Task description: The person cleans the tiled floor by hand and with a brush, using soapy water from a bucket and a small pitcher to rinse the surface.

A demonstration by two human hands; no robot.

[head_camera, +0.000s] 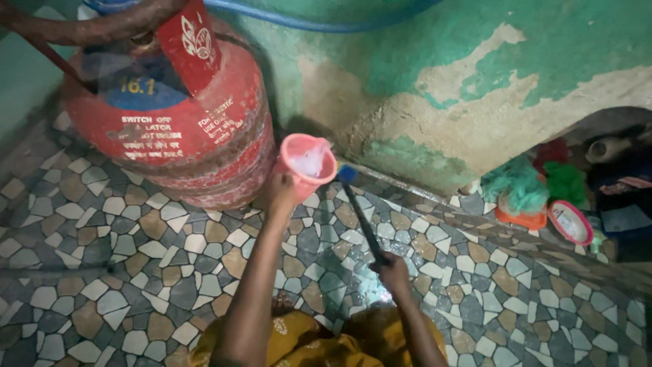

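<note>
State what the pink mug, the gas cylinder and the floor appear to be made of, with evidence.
Pink mug: probably plastic, with a smooth, thin, even-coloured rim.
Gas cylinder: likely painted metal; its red coat looks scuffed and worn.
Floor: stone or tile chips set in mortar, glossy where wet.

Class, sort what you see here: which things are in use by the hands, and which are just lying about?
In use:
- pink mug, in the left hand
- dark brush, in the right hand
- wet mosaic floor

Lying about:
- red gas cylinder
- green scrubbers
- orange dish
- pink-rimmed lid
- blue hose
</note>
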